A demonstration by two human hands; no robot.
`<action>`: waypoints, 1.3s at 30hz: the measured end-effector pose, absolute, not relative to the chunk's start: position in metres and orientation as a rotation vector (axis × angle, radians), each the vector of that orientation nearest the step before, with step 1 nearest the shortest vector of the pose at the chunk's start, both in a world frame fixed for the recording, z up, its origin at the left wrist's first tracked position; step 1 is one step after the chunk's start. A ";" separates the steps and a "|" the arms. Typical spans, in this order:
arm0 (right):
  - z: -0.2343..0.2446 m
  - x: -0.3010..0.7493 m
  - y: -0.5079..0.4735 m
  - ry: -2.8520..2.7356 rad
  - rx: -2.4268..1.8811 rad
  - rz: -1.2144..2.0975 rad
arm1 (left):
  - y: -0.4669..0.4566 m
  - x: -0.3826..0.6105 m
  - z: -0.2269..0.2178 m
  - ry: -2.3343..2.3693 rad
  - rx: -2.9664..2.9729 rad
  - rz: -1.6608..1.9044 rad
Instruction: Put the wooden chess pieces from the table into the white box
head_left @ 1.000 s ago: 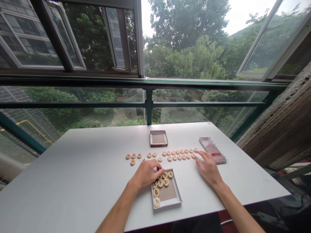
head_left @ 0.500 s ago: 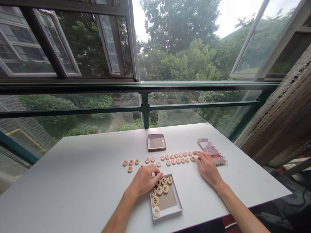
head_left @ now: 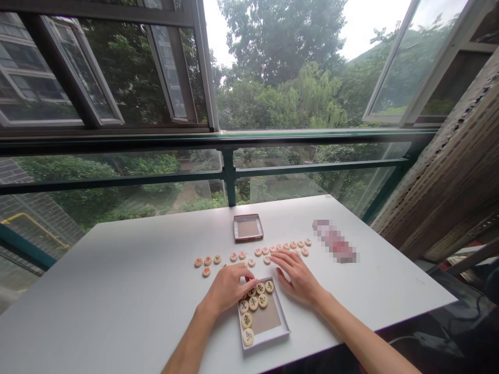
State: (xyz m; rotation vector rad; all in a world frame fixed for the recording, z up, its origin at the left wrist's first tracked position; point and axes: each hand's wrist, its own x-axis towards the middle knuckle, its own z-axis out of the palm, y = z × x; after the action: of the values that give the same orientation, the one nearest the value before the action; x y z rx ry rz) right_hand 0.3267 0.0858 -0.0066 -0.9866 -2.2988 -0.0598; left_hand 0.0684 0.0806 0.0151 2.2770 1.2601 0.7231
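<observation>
A shallow white box (head_left: 279, 328) lies near the table's front edge, with several round wooden chess discs (head_left: 253, 303) in its far and left part. My left hand (head_left: 228, 286) rests at the box's far left corner, fingers curled together over a disc there. My right hand (head_left: 297, 276) lies flat with fingers spread, just right of the box's far end, its fingertips on the row of red-marked discs (head_left: 286, 246) that runs across the table.
The white table (head_left: 117, 291) ends at a glass railing with a green frame (head_left: 230, 176). A small brown-rimmed lid (head_left: 248, 228) sits beyond the discs. A blurred flat item (head_left: 334, 240) lies at the right. More loose discs (head_left: 206, 261) lie to the left.
My right hand has slid left from the right end of the disc row to beside the box. The left hand stays at the box corner.
</observation>
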 end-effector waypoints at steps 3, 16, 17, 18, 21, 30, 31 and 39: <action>-0.006 0.319 0.089 -2.312 -0.986 -0.043 | 0.081 0.068 0.014 1.253 2.267 0.715; -0.011 0.320 0.091 -2.348 -0.960 -0.005 | 0.079 0.069 0.016 1.265 2.285 0.712; -0.011 0.320 0.091 -2.345 -0.957 -0.002 | 0.079 0.069 0.016 1.265 2.286 0.713; -0.010 0.320 0.091 -2.342 -0.956 0.000 | 0.079 0.069 0.015 1.264 2.287 0.713; -0.010 0.320 0.090 -2.343 -0.959 0.010 | 0.079 0.069 0.014 1.259 2.288 0.714; -0.011 0.320 0.090 -2.339 -0.989 -0.003 | 0.081 0.069 0.013 1.252 2.293 0.722; -0.011 0.320 0.090 -2.340 -0.989 0.006 | 0.081 0.069 0.013 1.253 2.294 0.722; -0.009 0.320 0.089 -2.310 -0.989 0.047 | 0.080 0.069 0.013 1.250 2.304 0.730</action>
State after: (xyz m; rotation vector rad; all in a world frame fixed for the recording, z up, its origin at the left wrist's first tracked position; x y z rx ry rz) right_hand 0.3204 0.0888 -0.0089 -0.9892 -2.3104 0.0466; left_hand 0.0687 0.0803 0.0130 2.3038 1.2496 0.7298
